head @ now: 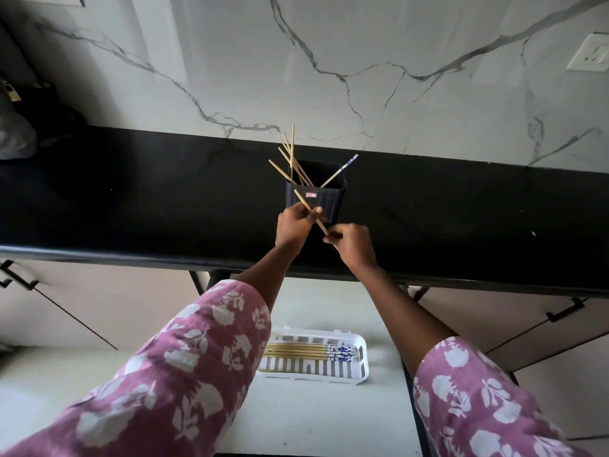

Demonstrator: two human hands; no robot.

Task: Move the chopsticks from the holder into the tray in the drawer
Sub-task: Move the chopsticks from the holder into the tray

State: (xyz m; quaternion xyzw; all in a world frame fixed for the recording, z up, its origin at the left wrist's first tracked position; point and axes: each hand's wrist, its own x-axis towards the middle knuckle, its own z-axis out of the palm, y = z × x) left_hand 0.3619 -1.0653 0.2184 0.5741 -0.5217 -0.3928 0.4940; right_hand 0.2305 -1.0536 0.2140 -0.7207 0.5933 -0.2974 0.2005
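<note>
A dark square holder (324,201) stands on the black counter with several wooden chopsticks (290,159) leaning out of it, one with a blue-and-white end. In front of the holder, my left hand (295,225) and my right hand (351,244) both grip one wooden chopstick (304,204) that slants between them. Below the counter, a white slotted tray (357,367) lies in the open drawer with several chopsticks (313,352) laid side by side, their blue-and-white ends to the right.
The black counter (461,209) runs across the view under a white marble wall. A grey bag (16,133) sits at its far left. The drawer floor (313,417) is pale. Cabinet doors with black handles (565,310) flank the drawer.
</note>
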